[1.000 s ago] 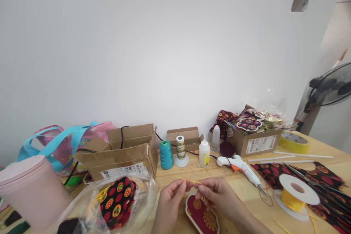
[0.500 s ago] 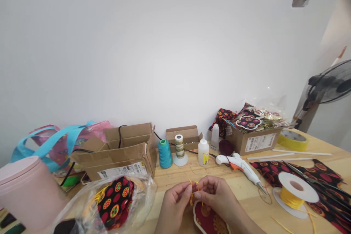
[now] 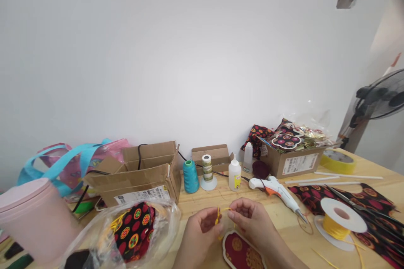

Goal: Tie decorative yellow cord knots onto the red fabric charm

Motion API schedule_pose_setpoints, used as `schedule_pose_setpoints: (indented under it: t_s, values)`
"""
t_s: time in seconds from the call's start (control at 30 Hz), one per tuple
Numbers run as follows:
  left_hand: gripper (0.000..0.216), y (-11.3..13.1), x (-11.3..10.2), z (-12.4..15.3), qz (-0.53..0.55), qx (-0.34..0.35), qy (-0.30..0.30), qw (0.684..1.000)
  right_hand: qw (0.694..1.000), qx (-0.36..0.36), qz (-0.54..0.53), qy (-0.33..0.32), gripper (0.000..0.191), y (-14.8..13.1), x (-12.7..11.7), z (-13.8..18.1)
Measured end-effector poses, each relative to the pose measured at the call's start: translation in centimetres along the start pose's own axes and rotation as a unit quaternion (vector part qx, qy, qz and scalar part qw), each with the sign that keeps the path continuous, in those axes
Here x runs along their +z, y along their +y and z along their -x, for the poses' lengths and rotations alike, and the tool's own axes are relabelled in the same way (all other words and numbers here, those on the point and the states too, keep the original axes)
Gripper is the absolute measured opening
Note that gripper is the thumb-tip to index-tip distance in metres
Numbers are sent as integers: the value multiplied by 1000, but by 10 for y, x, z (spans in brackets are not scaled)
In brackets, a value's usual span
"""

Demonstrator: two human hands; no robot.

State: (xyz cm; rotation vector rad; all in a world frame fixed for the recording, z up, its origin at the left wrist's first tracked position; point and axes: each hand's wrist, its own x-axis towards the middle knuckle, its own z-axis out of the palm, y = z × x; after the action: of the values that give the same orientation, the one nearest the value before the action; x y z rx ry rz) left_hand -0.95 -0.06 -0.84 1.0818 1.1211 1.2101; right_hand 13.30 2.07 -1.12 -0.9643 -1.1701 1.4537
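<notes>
Maroon plaque lies nearest us at the lower edge of the view, below our fingertips and just beside our right hand; whether it rests on the wooden table or hangs a little above, we cannot tell. We see a curvy outline with a pale cream border, a round gold emblem near the far end and a larger gold pattern lower down. Its long axis slants, the far end pointing away from us and leftward, the near end running rightward out of view. Above it, our right thumb and forefinger pinch a thin yellow cord; the cord also meets the fingertips of our left hand, whose thumb sits lower, and we cannot tell how firmly that hand grips. Farther off stand a glue bottle and a teal thread cone, before the white wall.
</notes>
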Motion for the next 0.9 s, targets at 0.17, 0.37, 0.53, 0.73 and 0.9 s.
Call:
schedule_pose_setpoints:
  t_s: [0.17, 0.37, 0.53, 0.73, 0.9]
  values:
    - [26, 3, -2, -2, -21, 0, 58, 998, 997, -29, 68, -15, 27, -4, 1, 1]
    - [36, 14, -3, 0, 74, -21, 70, 995, 984, 10, 162, -78, 26, -3, 5, 9]
    - [33, 15, 2, 5, 77, -4, 12, 997, 919, -118, 364, -97, 9, -4, 1, 16]
    - [29, 15, 4, 7, 65, 29, -13, 997, 915, -119, 373, -97, 13, -7, 3, 18]
    - [29, 15, 4, 9, 104, 23, -33, 994, 971, 32, 210, -112, 16, -3, 8, 17]
